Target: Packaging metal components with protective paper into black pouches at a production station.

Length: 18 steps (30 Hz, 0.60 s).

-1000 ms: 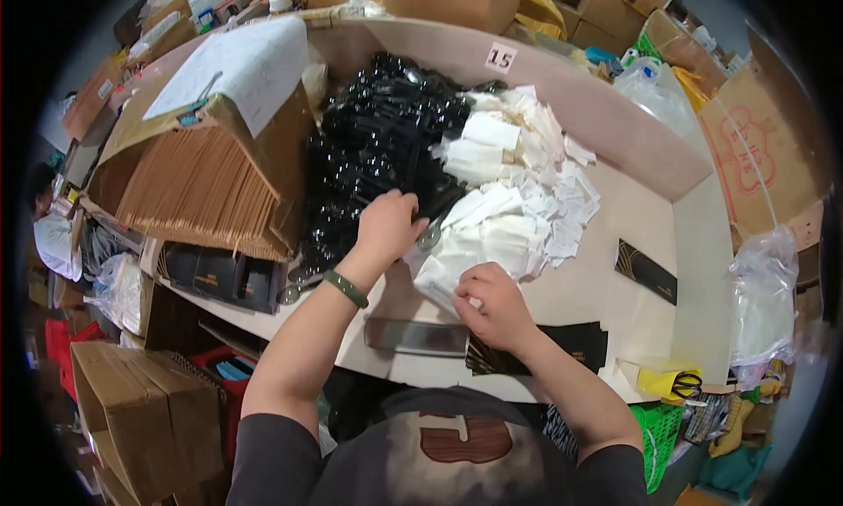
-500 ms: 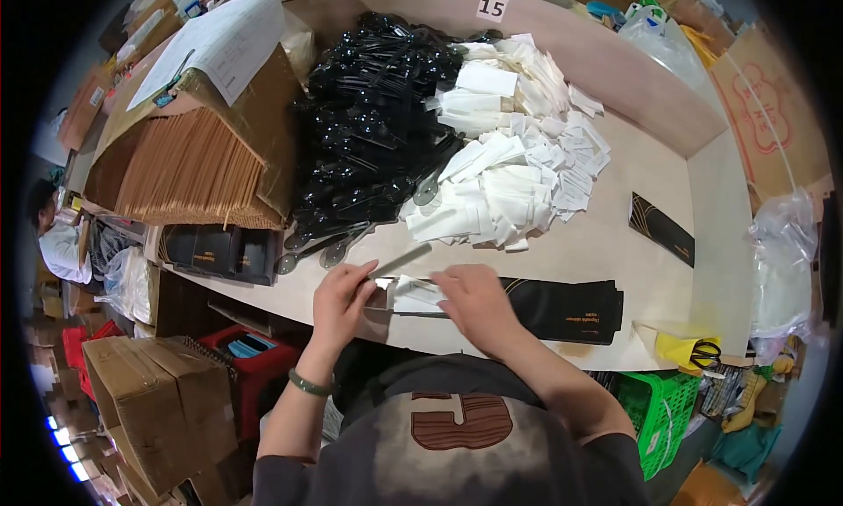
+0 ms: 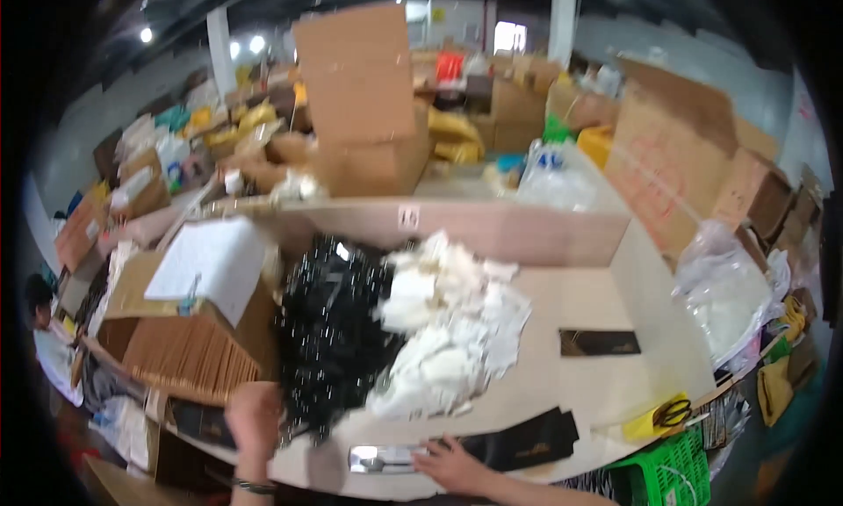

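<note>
My left hand [image 3: 255, 416] is at the front of the cardboard box, beside the pile of black spoons [image 3: 329, 348]. Motion smears its fingers, and I cannot make out anything in it. Near the front edge of the table, my right hand [image 3: 450, 462] lies with its fingers spread. Its fingertips touch the end of a small white and shiny grey item [image 3: 382, 459], too blurred to name. A fanned stack of black printed paper sleeves [image 3: 527, 443] lies just right of that hand.
White paper packets [image 3: 448, 357] are heaped beside the spoons. An open box [image 3: 250, 317] of brown cards stands at left, a sheet of paper [image 3: 211, 260] on top. One black sleeve [image 3: 600, 343] lies at right. Scissors [image 3: 674, 412] and a green crate [image 3: 672, 471] are at the right corner.
The view has tipped up, bringing the room into sight. My left hand has moved left, away from the white item and the grey strip it was pinching. My right hand stays near the sleeves.
</note>
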Tool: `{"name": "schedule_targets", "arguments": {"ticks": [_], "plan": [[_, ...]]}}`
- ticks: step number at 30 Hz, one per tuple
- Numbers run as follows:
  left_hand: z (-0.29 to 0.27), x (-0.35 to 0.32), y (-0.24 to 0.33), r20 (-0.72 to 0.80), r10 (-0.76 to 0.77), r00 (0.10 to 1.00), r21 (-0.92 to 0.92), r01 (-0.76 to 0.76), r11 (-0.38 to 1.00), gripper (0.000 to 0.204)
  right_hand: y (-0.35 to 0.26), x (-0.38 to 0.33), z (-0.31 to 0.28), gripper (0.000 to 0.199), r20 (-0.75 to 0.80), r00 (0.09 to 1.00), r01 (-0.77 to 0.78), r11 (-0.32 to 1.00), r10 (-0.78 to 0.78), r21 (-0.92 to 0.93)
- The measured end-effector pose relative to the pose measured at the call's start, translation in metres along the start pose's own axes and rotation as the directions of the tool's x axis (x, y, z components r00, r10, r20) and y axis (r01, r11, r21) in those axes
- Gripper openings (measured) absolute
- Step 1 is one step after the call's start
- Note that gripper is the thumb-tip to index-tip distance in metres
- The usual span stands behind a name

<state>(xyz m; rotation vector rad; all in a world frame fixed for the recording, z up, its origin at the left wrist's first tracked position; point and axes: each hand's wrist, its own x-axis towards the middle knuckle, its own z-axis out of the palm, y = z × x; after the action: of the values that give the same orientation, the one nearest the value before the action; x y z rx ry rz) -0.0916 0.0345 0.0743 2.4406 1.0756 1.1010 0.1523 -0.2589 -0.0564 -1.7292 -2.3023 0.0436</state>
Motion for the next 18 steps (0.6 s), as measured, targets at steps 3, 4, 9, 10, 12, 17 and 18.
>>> {"name": "schedule_targets", "arguments": {"ticks": [3,4,9,10,12,17,18], "plan": [[-0.052,0.028,-0.093,0.009,-0.201,0.980,0.585,0.158,0.795,0.017,-0.015,-0.004,0.001,0.043,-0.068,0.998,-0.003,0.998,0.008,0.070],[-0.049,0.039,-0.094,-0.002,-0.185,0.983,0.578,0.153,0.801,0.017,-0.014,-0.002,0.003,0.044,-0.091,0.996,-0.004,0.997,0.011,0.076],[-0.033,0.045,-0.153,0.206,-0.274,0.940,0.656,0.075,0.751,0.034,0.001,0.004,-0.012,0.049,-0.046,0.997,-0.049,0.954,0.065,0.295],[-0.037,0.046,-0.151,0.201,-0.341,0.919,0.688,0.116,0.717,0.023,0.004,0.003,-0.024,0.049,0.113,0.991,-0.104,0.943,0.072,0.315],[-0.028,0.070,-0.124,0.033,-0.287,0.957,0.646,0.199,0.737,0.019,0.023,-0.004,0.003,0.037,-0.034,0.911,-0.343,0.800,0.412,0.493],[-0.043,-0.009,-0.064,-0.231,-0.575,0.785,-0.503,0.409,0.761,0.025,0.020,0.002,-0.050,0.040,-0.086,0.987,-0.098,0.930,0.137,0.353],[-0.032,-0.038,-0.044,-0.186,-0.613,0.768,-0.593,0.410,0.693,0.023,0.020,0.004,-0.058,0.041,-0.036,0.989,-0.122,0.930,0.143,0.348]]}}
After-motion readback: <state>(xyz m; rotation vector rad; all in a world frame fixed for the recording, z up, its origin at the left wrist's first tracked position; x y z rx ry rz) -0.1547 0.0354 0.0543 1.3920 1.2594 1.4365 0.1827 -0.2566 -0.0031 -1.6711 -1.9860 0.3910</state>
